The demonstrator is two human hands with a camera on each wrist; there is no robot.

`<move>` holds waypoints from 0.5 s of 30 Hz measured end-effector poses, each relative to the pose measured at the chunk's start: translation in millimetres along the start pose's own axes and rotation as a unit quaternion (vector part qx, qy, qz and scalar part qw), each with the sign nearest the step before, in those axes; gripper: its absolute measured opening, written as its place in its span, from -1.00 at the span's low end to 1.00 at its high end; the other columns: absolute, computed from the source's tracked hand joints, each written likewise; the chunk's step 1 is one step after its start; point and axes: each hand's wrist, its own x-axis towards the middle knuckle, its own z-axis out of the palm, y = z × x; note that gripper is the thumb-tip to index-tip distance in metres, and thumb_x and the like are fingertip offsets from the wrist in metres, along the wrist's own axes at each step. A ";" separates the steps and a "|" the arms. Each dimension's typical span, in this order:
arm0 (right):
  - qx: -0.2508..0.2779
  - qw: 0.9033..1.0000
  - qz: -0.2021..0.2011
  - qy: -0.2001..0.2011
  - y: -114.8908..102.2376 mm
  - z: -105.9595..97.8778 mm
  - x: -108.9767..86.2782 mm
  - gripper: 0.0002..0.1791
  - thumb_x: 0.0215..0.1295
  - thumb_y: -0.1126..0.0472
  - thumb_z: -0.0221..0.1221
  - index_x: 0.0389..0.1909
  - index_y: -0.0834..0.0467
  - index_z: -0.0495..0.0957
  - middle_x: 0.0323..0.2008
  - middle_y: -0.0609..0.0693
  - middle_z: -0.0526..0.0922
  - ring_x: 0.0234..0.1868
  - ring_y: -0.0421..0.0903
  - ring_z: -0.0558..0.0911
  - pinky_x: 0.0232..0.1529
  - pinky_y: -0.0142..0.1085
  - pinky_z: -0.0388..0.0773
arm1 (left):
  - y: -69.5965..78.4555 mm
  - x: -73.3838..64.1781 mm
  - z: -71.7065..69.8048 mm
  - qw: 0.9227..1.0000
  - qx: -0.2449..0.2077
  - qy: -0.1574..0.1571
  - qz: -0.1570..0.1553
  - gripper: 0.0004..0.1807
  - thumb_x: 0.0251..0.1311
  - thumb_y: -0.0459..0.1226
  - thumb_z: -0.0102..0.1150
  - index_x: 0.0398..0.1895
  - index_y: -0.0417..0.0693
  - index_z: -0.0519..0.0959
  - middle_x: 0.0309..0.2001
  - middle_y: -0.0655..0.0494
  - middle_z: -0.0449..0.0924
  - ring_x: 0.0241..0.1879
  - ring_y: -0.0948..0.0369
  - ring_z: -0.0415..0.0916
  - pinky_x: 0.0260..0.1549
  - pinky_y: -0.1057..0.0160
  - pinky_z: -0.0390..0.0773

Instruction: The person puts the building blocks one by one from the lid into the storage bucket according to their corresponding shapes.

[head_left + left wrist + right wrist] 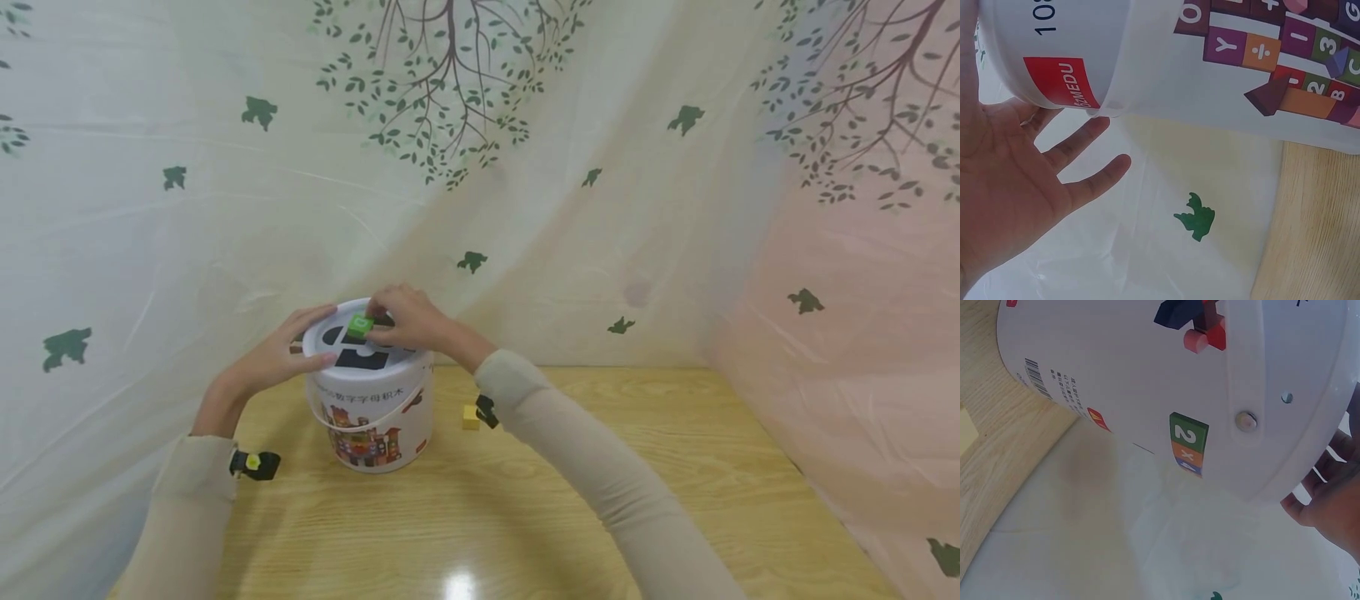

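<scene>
A white bucket [375,417] with printed block pictures stands on the table, its white lid [347,315] cut with dark shaped openings. My right hand [412,321] is over the lid and pinches a small green block [360,326] bearing a pale mark, at the openings. In the right wrist view the lid hides the block and part of the right hand [1335,494]. At the lid's left side my left hand [281,354] rests on the rim, thumb toward the front. Its fingers look straight and spread in the left wrist view, against the bucket [1166,75].
A yellow block [470,417] lies on the wooden table [600,467] right of the bucket, close under the right wrist's camera. Behind the table hangs a pale curtain [540,275] printed with branches and leaves. The bucket's thin white handle [367,428] hangs down in front.
</scene>
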 end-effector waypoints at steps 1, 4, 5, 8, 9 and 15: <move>0.001 1.000 0.001 0.000 -0.2 0.9 0.4 -0.58 0.39 -0.01 0.27 0.16 0.11 0.58 0.08 -0.01 0.63 0.14 -0.10 0.46 0.28 -0.20 0.39 | -0.1 -0.2 0.2 1.000 0.000 0.001 0.001 -0.12 0.36 -0.16 0.24 0.64 0.00 0.01 0.59 -0.25 -0.08 0.51 -0.28 0.00 0.36 -0.45 0.22; 0.000 1.000 0.005 -0.001 -1.2 3.6 1.3 -0.59 0.39 -0.01 0.27 0.15 0.11 0.58 0.06 -0.02 0.64 0.12 -0.11 0.47 0.26 -0.21 0.40 | -0.2 -0.9 0.7 1.000 0.000 0.002 0.003 -0.11 0.35 -0.17 0.24 0.64 -0.01 0.01 0.58 -0.26 -0.08 0.50 -0.29 0.01 0.35 -0.45 0.23; 0.000 1.000 0.006 -0.002 -1.3 4.7 1.6 -0.59 0.40 -0.01 0.27 0.15 0.11 0.58 0.05 -0.02 0.64 0.11 -0.12 0.47 0.26 -0.22 0.40 | -0.3 -1.1 0.9 1.000 0.000 0.002 0.004 -0.11 0.35 -0.17 0.25 0.64 -0.02 0.01 0.58 -0.26 -0.07 0.50 -0.29 0.01 0.35 -0.45 0.24; -0.002 1.000 0.006 -0.004 -2.2 6.5 1.8 -0.58 0.40 -0.01 0.26 0.16 0.11 0.58 0.06 -0.02 0.64 0.12 -0.12 0.47 0.27 -0.21 0.40 | -1.2 -0.9 1.4 1.000 -0.006 0.002 0.005 -0.11 0.35 -0.18 0.24 0.64 -0.01 0.01 0.58 -0.26 -0.08 0.49 -0.28 0.02 0.35 -0.46 0.23; -0.003 1.000 0.005 -0.005 -2.2 7.2 2.1 -0.58 0.41 -0.02 0.26 0.16 0.11 0.58 0.06 -0.02 0.64 0.12 -0.12 0.47 0.27 -0.21 0.40 | -1.6 -0.6 1.4 1.000 -0.008 0.002 0.006 -0.11 0.36 -0.18 0.24 0.64 -0.02 0.01 0.58 -0.26 -0.08 0.49 -0.28 0.01 0.35 -0.46 0.23; -0.002 1.000 -0.003 -0.002 -1.9 8.4 3.2 -0.59 0.42 -0.03 0.25 0.15 0.10 0.58 0.06 -0.03 0.64 0.11 -0.14 0.46 0.24 -0.24 0.39 | 0.5 0.1 0.8 1.000 -0.011 0.003 0.007 -0.11 0.35 -0.21 0.24 0.64 -0.04 0.01 0.56 -0.28 -0.06 0.49 -0.30 0.02 0.35 -0.47 0.22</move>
